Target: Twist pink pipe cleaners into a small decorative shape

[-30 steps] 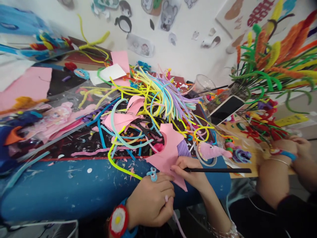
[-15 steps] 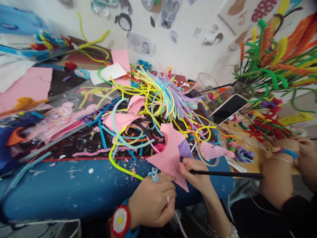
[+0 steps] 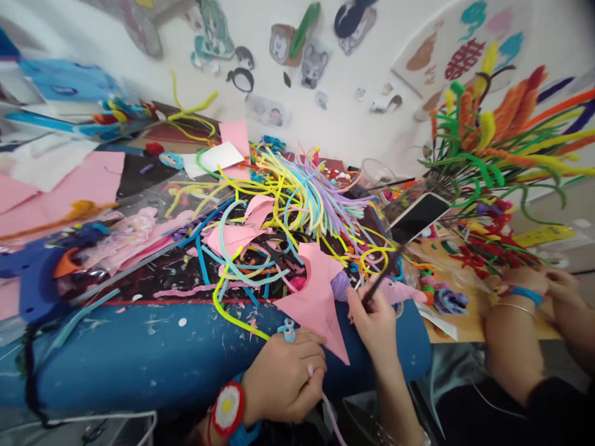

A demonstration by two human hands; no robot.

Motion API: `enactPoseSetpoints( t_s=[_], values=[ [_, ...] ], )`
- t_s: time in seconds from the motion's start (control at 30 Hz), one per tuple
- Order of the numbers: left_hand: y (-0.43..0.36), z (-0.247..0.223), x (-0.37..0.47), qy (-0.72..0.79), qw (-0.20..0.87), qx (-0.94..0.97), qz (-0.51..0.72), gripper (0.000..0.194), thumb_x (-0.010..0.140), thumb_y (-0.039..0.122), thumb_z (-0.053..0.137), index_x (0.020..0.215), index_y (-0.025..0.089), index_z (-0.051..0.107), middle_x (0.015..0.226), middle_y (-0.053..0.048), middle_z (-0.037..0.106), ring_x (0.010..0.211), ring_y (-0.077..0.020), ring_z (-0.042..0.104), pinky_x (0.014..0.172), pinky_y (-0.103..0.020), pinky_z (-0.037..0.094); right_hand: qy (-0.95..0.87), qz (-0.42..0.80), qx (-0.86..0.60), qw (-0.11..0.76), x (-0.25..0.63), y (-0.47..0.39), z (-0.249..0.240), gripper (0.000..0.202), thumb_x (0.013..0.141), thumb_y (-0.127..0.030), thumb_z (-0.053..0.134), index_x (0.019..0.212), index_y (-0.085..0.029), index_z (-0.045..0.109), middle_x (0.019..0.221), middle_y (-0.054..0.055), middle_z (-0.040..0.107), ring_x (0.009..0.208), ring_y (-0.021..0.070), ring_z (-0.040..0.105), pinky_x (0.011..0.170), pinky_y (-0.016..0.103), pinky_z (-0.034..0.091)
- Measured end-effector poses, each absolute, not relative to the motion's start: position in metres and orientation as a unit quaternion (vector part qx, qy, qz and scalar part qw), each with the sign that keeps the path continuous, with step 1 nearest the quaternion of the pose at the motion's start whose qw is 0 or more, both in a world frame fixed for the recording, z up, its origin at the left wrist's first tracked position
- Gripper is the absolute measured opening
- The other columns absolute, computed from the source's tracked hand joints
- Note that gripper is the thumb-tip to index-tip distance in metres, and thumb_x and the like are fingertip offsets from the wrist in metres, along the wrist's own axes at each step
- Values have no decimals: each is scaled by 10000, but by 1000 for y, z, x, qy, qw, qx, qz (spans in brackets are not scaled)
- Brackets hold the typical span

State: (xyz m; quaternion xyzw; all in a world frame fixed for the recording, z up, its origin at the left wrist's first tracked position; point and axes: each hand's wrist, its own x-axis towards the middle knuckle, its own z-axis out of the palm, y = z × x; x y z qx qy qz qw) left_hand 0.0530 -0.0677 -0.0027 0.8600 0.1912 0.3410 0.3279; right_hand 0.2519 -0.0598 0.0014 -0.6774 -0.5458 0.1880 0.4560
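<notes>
My left hand (image 3: 286, 375) is curled, with a pale pink pipe cleaner (image 3: 332, 418) coming out between thumb and fingers. It wears a blue pipe-cleaner ring and a red-and-white flower bracelet, and its knuckles rest against the lower edge of a cut piece of pink sheet (image 3: 316, 291). A small star outline is drawn near the sheet's pointed lower corner. Just right of the sheet, my right hand (image 3: 374, 316) pinches a long black pencil-like stick (image 3: 388, 266), blurred and slanting up and away. A purple ribbed piece (image 3: 341, 286) shows partly beneath the sheet.
Bundled pipe cleaners (image 3: 311, 192) cover the table's middle. Scissors (image 3: 279, 254) lie partly buried. A blue glue gun (image 3: 39, 272) is at left. A phone (image 3: 421, 217) leans before pipe-cleaner flowers (image 3: 493, 148). Another person's hands (image 3: 530, 291) work at right.
My right hand has lifted off the pink sheet and moved right, swinging the black stick from level to slanting upward. The drawn star is now uncovered. My left hand stays, and the view has shifted slightly.
</notes>
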Motion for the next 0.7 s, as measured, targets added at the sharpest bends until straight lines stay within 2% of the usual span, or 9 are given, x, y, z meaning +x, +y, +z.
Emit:
enactPoseSetpoints(
  t_s=[0.07,0.13,0.23,0.27,0.33,0.4,0.47,0.57,0.7],
  values=[
    [-67,-2,51,176,324,860,354,211,802,132,380,809,164,589,791,-35,675,993,-188,610,902,-302,460,-560,98,-727,385,251,-56,9,144,798,-343,620,774,-221,547,481,-60,441,413,127,404,434,253,290],
    [-67,-2,49,145,323,860,368,223,799,122,370,869,161,578,856,-43,678,1050,-184,583,931,-302,442,-584,13,-738,337,249,-54,20,194,789,-339,627,931,-212,590,569,-18,507,494,163,454,469,272,296],
    [-66,0,45,117,334,858,373,264,825,134,323,956,153,552,931,-68,663,1109,-184,538,952,-314,418,-586,-56,-736,336,241,-62,38,302,821,-312,576,1103,-206,564,851,87,601,728,234,537,577,305,365],
    [-67,1,44,115,339,857,371,272,843,152,302,964,154,546,930,-73,656,1101,-186,536,947,-319,416,-577,-51,-742,338,236,-69,44,305,834,-306,557,1125,-215,555,910,98,605,743,234,547,606,312,384],
    [-69,2,43,118,349,855,364,296,880,196,256,953,162,541,906,-75,643,1041,-190,547,908,-323,423,-590,25,-718,368,227,-86,54,242,846,-290,536,1081,-243,571,858,66,611,622,188,534,618,306,422],
    [-72,4,43,132,351,853,363,329,904,236,220,896,168,542,852,-72,627,916,-187,561,824,-319,439,-640,185,-647,371,217,-108,59,145,853,-260,525,975,-257,604,846,37,637,664,170,587,626,266,467],
    [-75,4,43,167,346,848,364,353,916,253,214,810,166,539,782,-66,601,780,-173,540,716,-301,434,-664,296,-593,346,209,-128,58,151,811,-249,593,960,-251,616,821,21,664,685,164,625,621,236,499],
    [-81,6,44,222,357,829,369,351,930,247,265,723,159,534,694,-46,565,660,-143,493,621,-263,395,-626,344,-611,340,199,-149,47,171,817,-240,597,987,-243,614,859,17,685,708,154,651,655,222,520],
    [-87,12,45,264,432,773,383,299,930,223,368,732,154,581,682,-30,592,648,-117,519,619,-222,392,-569,384,-630,362,187,-158,34,223,826,-233,589,1048,-226,576,945,29,692,821,160,662,745,230,523]
  ],
)
